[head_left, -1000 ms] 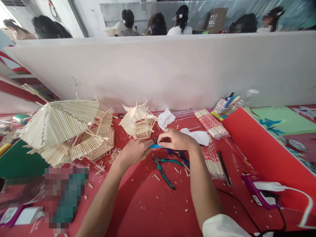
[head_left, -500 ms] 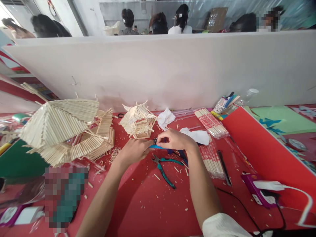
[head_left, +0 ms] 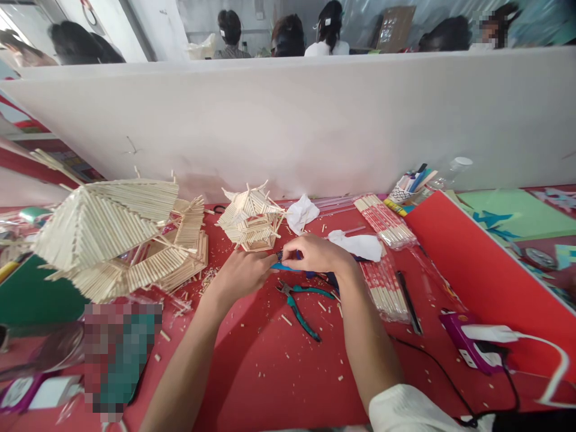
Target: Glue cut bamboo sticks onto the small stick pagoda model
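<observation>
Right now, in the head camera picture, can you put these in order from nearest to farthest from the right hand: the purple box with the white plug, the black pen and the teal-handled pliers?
From the right hand:
1. Teal-handled pliers: just below it.
2. Black pen: off to the right.
3. Purple box: farther right and lower.

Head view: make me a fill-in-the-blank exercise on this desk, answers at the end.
1. The left hand and the right hand hold a strip whose colour is ____.
2. The pliers lie on a table whose colour is ____.
3. The left stick model looks ____ (larger/smaller) than the middle stick model.
4. The crumpled tissue beside the middle stick model is coloured ____.

Missing words: blue; red; larger; white.
</observation>
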`<state>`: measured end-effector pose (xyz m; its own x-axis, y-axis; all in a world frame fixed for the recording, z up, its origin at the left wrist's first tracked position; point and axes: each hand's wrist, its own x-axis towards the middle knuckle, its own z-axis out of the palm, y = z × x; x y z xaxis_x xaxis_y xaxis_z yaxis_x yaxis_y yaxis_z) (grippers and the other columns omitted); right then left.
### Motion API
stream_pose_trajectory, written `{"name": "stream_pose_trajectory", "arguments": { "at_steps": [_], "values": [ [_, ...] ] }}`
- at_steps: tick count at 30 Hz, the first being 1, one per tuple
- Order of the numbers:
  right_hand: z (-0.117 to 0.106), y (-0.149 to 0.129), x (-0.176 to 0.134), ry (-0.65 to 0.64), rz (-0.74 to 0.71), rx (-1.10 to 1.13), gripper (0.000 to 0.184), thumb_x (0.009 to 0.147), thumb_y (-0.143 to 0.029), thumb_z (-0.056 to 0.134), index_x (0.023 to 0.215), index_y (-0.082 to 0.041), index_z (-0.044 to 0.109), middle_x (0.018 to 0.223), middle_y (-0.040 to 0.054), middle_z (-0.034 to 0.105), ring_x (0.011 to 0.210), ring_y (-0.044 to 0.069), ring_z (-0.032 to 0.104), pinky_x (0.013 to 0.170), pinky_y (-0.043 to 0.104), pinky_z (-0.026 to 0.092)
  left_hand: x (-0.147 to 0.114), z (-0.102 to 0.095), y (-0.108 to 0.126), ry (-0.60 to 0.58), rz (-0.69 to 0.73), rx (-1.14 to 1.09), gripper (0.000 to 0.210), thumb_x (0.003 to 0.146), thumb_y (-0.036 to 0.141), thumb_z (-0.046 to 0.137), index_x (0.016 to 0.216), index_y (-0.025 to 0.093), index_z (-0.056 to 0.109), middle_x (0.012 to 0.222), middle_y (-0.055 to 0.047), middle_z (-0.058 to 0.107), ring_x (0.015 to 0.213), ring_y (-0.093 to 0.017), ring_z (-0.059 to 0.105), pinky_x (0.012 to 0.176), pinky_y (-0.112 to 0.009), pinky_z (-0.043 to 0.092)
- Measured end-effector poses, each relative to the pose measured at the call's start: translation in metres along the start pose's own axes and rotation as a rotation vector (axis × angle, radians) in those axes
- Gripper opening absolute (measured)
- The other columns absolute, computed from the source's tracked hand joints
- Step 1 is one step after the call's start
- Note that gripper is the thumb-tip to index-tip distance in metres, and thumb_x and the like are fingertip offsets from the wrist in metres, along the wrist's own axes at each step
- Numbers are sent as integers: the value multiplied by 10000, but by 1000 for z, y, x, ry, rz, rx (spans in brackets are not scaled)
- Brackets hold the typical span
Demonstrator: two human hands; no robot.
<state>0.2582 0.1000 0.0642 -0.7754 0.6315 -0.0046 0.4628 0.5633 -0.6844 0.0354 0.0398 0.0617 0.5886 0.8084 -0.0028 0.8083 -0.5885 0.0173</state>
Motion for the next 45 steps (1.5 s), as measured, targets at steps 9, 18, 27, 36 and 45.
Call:
{"name": "stream_pose_trajectory", "arguments": {
  "at_steps": [9, 18, 27, 36, 45],
  "values": [
    [6, -7, 9, -56, 44, -106, 76, 832, -168, 646, 795, -202, 704, 759, -3, 718, 662, 130, 582, 623, 259, 352, -5, -5, 3, -19, -13, -50, 209, 1001, 275, 518, 1123, 226, 681, 881, -73, 753, 737, -248, 731, 611, -298, 481],
    [6, -4, 8, -185, 251, -236, 104, 868, -186, 622, 820, -201, 713, 868, 59, 760, 769, 193, 645, 622, 280, 346, -5, 1, 5, -449, -338, -127, 225, 957, 293, 571, 1017, 184, 759, 992, -152, 779, 919, -315, 763, 756, -377, 581],
    [-4, -25, -19, -126, 436, -362, 225, 971, -369, 554, 928, -212, 709, 921, 66, 758, 834, 227, 686, 657, 292, 385, -1, 14, 8, -512, -435, -78, 247, 945, 266, 598, 1081, 143, 764, 1085, -211, 764, 1054, -358, 740, 885, -442, 582],
    [68, -35, -63, -76, 427, -493, 535, 944, -458, 659, 1355, -125, 580, 1361, 221, 625, 1290, 406, 561, 980, 468, 467, -14, -12, 7, -338, -315, -123, 249, 994, 248, 483, 1088, 177, 702, 1043, -159, 765, 988, -340, 752, 812, -427, 572],
    [71, 13, -86, 392, 573, -507, 299, 1040, -368, 459, 1203, -180, 625, 1181, 139, 692, 1124, 295, 629, 935, 386, 467, -23, -18, 5, -354, -308, -112, 266, 971, 223, 464, 1096, 170, 693, 1052, -181, 759, 997, -359, 746, 798, -434, 559]
  ]
}}
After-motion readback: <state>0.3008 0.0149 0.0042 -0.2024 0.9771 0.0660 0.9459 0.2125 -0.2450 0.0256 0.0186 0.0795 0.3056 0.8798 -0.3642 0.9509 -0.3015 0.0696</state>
